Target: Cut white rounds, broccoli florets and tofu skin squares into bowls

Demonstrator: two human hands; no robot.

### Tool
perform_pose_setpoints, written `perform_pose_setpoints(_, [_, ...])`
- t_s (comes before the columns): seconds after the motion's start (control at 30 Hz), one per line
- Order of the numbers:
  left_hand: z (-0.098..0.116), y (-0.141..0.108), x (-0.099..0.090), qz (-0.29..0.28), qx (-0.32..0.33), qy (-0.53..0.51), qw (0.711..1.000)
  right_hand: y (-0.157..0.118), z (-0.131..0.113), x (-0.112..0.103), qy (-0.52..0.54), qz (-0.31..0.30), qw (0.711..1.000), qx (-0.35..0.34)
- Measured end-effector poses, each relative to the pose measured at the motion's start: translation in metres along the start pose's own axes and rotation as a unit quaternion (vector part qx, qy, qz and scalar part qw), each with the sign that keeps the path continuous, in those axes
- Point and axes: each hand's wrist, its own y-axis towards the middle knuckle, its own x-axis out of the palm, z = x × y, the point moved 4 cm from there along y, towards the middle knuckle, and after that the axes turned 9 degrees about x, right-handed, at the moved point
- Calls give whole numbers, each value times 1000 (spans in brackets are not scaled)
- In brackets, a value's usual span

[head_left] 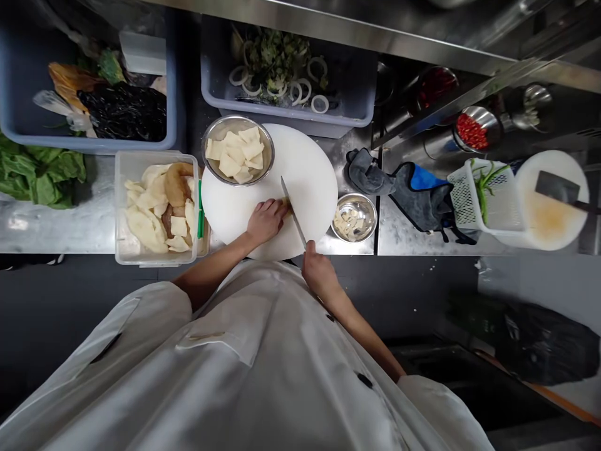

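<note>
My right hand (319, 269) grips the handle of a kitchen knife (295, 217), its blade slanting up and left across a round white cutting board (314, 156). Beside the blade, the fingers of my left hand (267, 221) are bent and pressed down on the board. A bit of something light brown shows at the fingertips, mostly hidden. At the board's upper left sits a metal bowl (269, 164) of pale flat slices (236, 153). A smaller metal bowl (372, 225) holding pale scraps (348, 220) stands right of the board.
A clear plastic box (123, 247) left of the board holds pale and brown peeled pieces (150, 210). Behind are blue-grey bins (282, 113), and leafy greens (42, 175) lie far left. Rightward are dark cloths (417, 194), a white basket (504, 213) and another board with a cleaver (558, 188).
</note>
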Motion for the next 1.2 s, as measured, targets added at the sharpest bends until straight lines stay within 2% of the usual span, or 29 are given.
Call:
perform_pose_setpoints(0.13, [-3, -5, 2, 22, 2, -5, 1000, 7, -1, 9, 5, 17, 1000, 21])
perform_pose_setpoints(0.27, [-8, -8, 5, 36, 3, -7, 999, -19, 3, -2, 2, 14, 1000, 16])
perform_pose_setpoints(0.4, [-9, -8, 7, 31, 5, -9, 999, -36, 3, -14, 0, -24, 1000, 3])
perform_pose_setpoints(0.5, [-7, -7, 6, 31, 6, -11, 999, -24, -3, -11, 8, -38, 999, -11])
perform_pose_setpoints(0.7, [-7, -7, 3, 38, 4, -20, 999, 9, -7, 13, 0, 12, 1000, 10])
perform_pose_setpoints(0.83, [-9, -13, 1, 38, 5, -17, 999, 5, -10, 18, -9, 22, 1000, -6])
perform_pose_setpoints(1.0, [-13, -22, 1, 34, 3, 8, 999, -3, -22, 14, -15, 16, 1000, -4])
perform_pose_setpoints(1.1, [-15, -27, 1, 43, 1, 5, 999, 0, -18, 12, 40, 15, 999, 13])
perform_pose_setpoints(1.2, [-17, -29, 2, 49, 6, 3, 999, 4, 0, 14, 147, 35, 988, 25])
